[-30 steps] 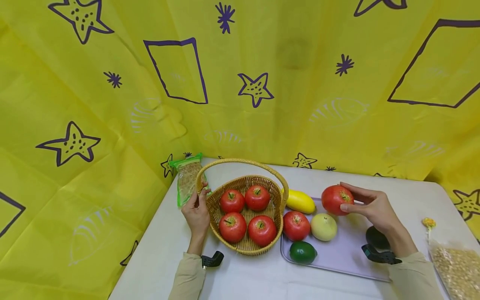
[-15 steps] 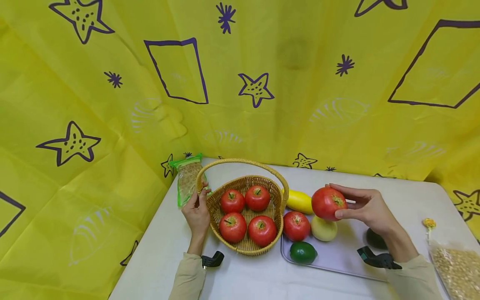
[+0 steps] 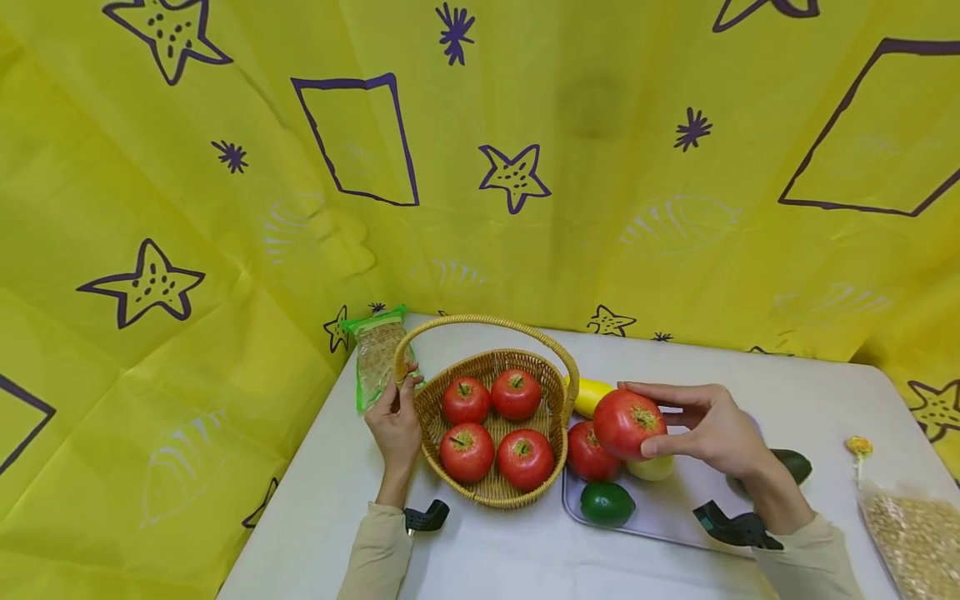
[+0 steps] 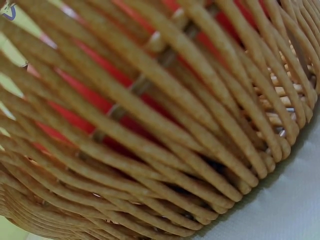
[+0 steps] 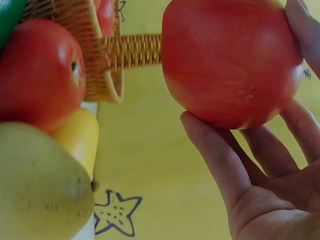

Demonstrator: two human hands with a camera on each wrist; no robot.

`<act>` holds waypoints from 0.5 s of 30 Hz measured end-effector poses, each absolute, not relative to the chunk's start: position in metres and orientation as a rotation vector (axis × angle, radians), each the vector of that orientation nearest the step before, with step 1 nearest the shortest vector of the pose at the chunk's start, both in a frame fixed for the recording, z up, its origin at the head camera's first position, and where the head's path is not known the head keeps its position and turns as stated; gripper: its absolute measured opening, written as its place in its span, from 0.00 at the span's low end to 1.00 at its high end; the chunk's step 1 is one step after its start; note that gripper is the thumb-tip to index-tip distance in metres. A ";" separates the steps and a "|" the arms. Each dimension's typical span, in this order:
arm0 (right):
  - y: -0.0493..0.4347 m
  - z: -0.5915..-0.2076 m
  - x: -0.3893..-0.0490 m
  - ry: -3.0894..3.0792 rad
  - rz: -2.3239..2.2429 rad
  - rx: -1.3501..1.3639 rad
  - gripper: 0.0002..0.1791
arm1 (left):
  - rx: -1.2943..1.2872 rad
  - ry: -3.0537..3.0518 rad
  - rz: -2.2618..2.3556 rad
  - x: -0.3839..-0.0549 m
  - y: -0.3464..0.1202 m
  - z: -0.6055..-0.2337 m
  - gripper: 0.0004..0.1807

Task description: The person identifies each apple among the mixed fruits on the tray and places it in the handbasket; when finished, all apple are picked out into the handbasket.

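My left hand [image 3: 396, 432] pinches the left foot of the arched handle [image 3: 487, 320] of a wicker basket [image 3: 429, 454]. Several red apples, one of them front left [image 3: 467, 452], lie inside the basket; the left wrist view sees red through its weave [image 4: 165, 115]. In my right hand [image 3: 716, 429] is another red apple [image 3: 625, 423], gripped between thumb and fingers just right of the basket. The same apple [image 5: 232, 65] fills the upper right wrist view, raised over the fruit. It partly covers a red apple [image 3: 587, 452] and a pale yellow round fruit [image 3: 652, 469].
Under the fruit is a lilac tray [image 3: 686, 512], with a green lime-like fruit [image 3: 607, 504], a long yellow fruit [image 3: 590, 397] and a dark green fruit [image 3: 792, 467]. A green-edged packet [image 3: 378, 354] stands behind my left hand. Far right lie a clear bag [image 3: 911, 533] and yellow flower [image 3: 860, 447].
My right hand has carried the apple leftward and slightly nearer, from above the tray's middle to close by the basket. My left hand has stayed at the handle.
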State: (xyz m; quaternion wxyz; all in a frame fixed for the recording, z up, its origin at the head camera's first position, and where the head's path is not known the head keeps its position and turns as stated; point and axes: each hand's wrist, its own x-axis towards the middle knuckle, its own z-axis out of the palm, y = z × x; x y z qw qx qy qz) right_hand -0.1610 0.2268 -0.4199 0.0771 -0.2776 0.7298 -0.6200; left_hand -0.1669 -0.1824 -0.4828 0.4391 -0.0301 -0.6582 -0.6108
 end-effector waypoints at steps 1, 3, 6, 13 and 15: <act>0.224 -0.419 -0.160 2.193 -1.844 -0.826 0.34 | -0.072 -1.639 -1.513 -0.167 -0.183 -0.483 0.10; 0.219 -0.419 -0.158 2.205 -1.828 -0.834 0.34 | -0.069 -1.638 -1.513 -0.167 -0.183 -0.482 0.10; 0.210 -0.421 -0.157 2.214 -1.809 -0.900 0.34 | -0.063 -1.644 -1.505 -0.166 -0.182 -0.481 0.10; 0.186 -0.426 -0.154 2.242 -1.773 -0.954 0.35 | -0.059 -1.659 -1.498 -0.172 -0.186 -0.492 0.11; 0.177 -0.427 -0.153 2.239 -1.775 -0.975 0.36 | -0.056 -1.664 -1.485 -0.176 -0.189 -0.499 0.12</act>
